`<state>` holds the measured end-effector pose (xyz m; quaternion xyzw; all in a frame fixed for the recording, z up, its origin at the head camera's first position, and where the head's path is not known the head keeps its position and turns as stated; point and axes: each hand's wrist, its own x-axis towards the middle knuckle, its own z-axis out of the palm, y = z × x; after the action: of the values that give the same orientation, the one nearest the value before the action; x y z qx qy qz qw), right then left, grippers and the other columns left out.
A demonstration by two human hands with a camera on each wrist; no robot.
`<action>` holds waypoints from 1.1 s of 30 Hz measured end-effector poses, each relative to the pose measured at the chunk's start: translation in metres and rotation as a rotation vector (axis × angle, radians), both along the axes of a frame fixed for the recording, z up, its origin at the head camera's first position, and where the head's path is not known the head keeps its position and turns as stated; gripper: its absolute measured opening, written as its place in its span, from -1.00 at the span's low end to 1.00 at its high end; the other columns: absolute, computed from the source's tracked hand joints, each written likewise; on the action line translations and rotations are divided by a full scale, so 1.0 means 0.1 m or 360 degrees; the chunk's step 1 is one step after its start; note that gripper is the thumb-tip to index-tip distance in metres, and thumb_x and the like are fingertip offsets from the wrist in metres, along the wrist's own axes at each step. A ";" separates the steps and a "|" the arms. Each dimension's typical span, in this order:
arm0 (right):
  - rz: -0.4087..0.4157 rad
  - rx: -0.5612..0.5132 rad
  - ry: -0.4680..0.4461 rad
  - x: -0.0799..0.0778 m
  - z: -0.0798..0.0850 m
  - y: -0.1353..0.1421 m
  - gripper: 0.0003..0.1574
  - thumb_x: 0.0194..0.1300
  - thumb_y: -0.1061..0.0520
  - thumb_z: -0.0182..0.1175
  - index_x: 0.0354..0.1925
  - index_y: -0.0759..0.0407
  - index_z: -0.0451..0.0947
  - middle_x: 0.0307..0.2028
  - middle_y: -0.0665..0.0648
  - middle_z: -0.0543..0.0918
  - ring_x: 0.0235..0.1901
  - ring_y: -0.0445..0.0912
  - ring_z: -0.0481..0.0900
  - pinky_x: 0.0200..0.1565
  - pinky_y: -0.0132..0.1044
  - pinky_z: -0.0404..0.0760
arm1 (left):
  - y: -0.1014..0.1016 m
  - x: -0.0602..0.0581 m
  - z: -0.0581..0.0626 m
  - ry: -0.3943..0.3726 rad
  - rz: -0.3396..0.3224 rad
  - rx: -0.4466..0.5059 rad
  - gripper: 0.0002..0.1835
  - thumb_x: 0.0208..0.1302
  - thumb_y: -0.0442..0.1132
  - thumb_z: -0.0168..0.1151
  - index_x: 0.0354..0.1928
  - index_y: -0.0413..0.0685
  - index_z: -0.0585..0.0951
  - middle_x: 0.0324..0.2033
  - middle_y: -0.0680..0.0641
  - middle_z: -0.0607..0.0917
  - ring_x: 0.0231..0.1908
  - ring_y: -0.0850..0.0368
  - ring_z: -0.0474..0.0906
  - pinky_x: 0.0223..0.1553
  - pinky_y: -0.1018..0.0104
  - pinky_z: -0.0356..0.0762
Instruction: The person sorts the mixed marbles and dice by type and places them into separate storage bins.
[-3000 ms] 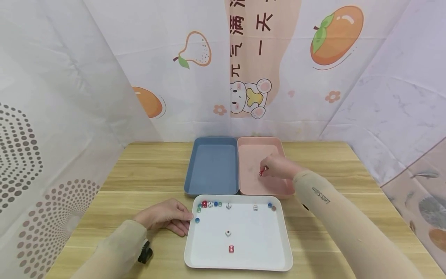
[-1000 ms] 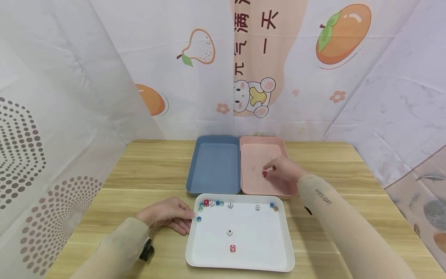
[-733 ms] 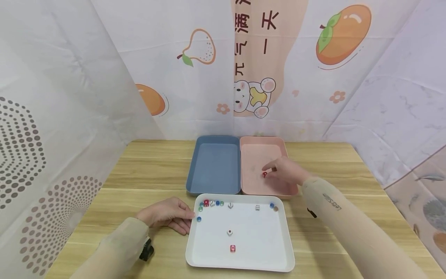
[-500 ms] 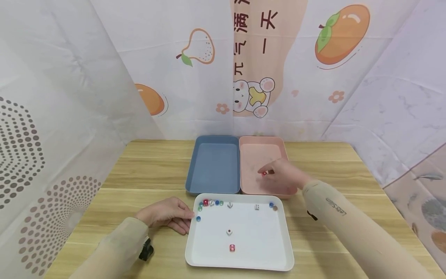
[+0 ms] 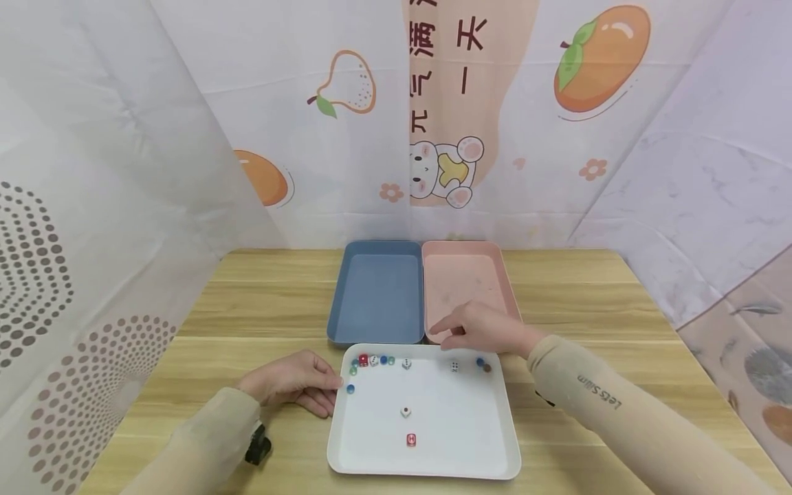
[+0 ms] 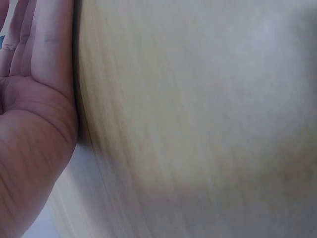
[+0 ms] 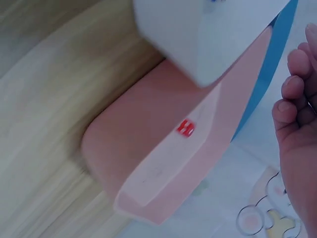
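My left hand (image 5: pixel 293 381) rests on the table at the left side of the white tray (image 5: pixel 458 447), its thumb touching the rim. In the left wrist view its fingers (image 6: pixel 52 44) look extended. Over the near edge of the pink tray (image 5: pixel 454 249), my right hand (image 5: pixel 482 328) has its fingers apart and holds nothing. A red die (image 7: pixel 186 128) lies in the pink tray in the right wrist view; the hand hides it in the head view. The white tray bears another red die (image 5: pixel 411 440), a white die (image 5: pixel 405 412) and several more dice.
A blue tray (image 5: pixel 377 295) stands against the pink one, behind the white tray. Small round beads, such as a blue bead (image 5: pixel 350 389), sit along the white tray's far and left edges. A printed curtain (image 5: pixel 346 227) hangs behind the wooden table (image 5: pixel 260 289).
My right hand has let go of the red die in the pink tray. It has moved nearer, toward the white tray. The left hand stays by the white tray's rim.
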<state>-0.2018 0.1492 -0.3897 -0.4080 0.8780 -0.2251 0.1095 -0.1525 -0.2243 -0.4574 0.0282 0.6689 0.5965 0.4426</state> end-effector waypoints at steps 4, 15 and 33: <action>0.0061 0.0048 -0.0047 0.10 0.00 -0.11 -0.64 0.12 0.01 0.34 -0.07 -0.05 0.66 -0.66 -0.21 0.41 -0.58 -0.32 0.34 -0.48 -0.43 0.41 | 0.00 0.01 0.01 -0.0007 0.0005 0.0014 -0.62 0.18 -0.14 0.28 -0.18 -0.39 0.62 -0.38 -0.35 0.67 -0.38 -0.08 0.67 -0.27 0.02 0.60; 0.0329 0.0072 -0.0124 0.31 -0.15 -0.29 -0.64 0.14 0.00 0.32 -0.04 -0.06 0.65 -0.47 -0.31 0.54 -0.55 -0.37 0.35 -0.45 -0.54 0.42 | 0.02 0.01 0.00 0.0003 0.0007 0.0041 -0.64 0.19 -0.17 0.27 -0.19 -0.41 0.61 -0.38 -0.36 0.67 -0.40 -0.06 0.68 -0.28 0.02 0.61; 0.0640 0.0204 -0.0062 0.56 -0.26 -0.47 -0.64 0.14 0.04 0.32 -0.04 -0.15 0.64 -0.57 -0.29 0.45 -0.53 -0.41 0.26 -0.46 -0.64 0.29 | 0.02 0.01 0.01 -0.0016 -0.0007 0.0039 -0.64 0.19 -0.15 0.27 -0.19 -0.39 0.61 -0.40 -0.33 0.68 -0.41 -0.05 0.68 -0.28 0.02 0.61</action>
<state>-0.1458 0.1021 -0.4159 -0.5627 0.7892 -0.1503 0.1950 -0.1520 -0.2221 -0.4562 0.0320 0.6593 0.6037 0.4470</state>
